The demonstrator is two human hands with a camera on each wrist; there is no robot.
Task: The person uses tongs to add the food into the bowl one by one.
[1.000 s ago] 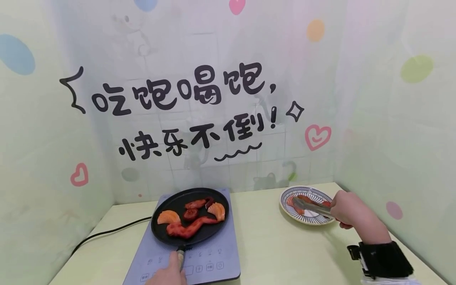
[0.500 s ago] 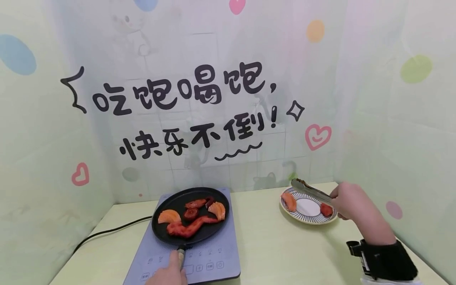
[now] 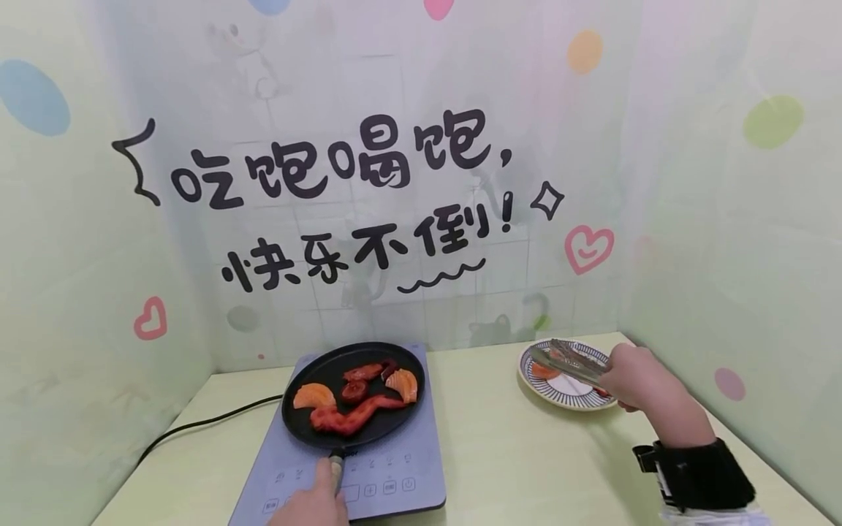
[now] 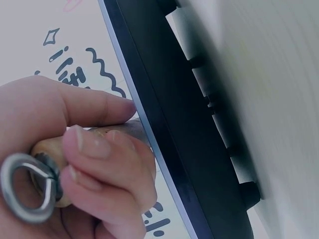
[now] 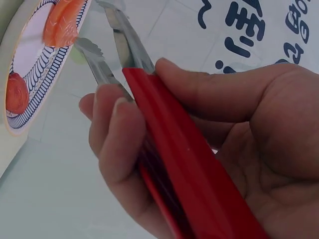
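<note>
My left hand [image 3: 312, 505] grips the wooden handle [image 4: 49, 149] of a black frying pan [image 3: 365, 353], fingers curled round it. In the pan lie two orange salmon slices, a red chicken wing [image 3: 349, 419] and some smaller reddish pieces. My right hand [image 3: 647, 381] holds metal tongs with red handles [image 5: 187, 154], thumb on one side and fingers on the other. Their tips stand apart over a patterned plate [image 3: 574, 399] at right, close by a salmon slice [image 5: 61, 24]. A small red piece [image 5: 17, 93] sits toward the plate's near right side, partly covered in the head view.
The pan stands on a flat induction cooker [image 3: 263, 478] with a touch panel. A black cable [image 3: 197, 424] runs from it to the left. Pale tabletop [image 3: 500, 453] lies between cooker and plate. Printed sheets [image 3: 427, 307] wall the table at the back and sides.
The tongs rise from the plate to above its far rim, then come down over the salmon slice with their tips spread. The left hand keeps its grip on the pan handle.
</note>
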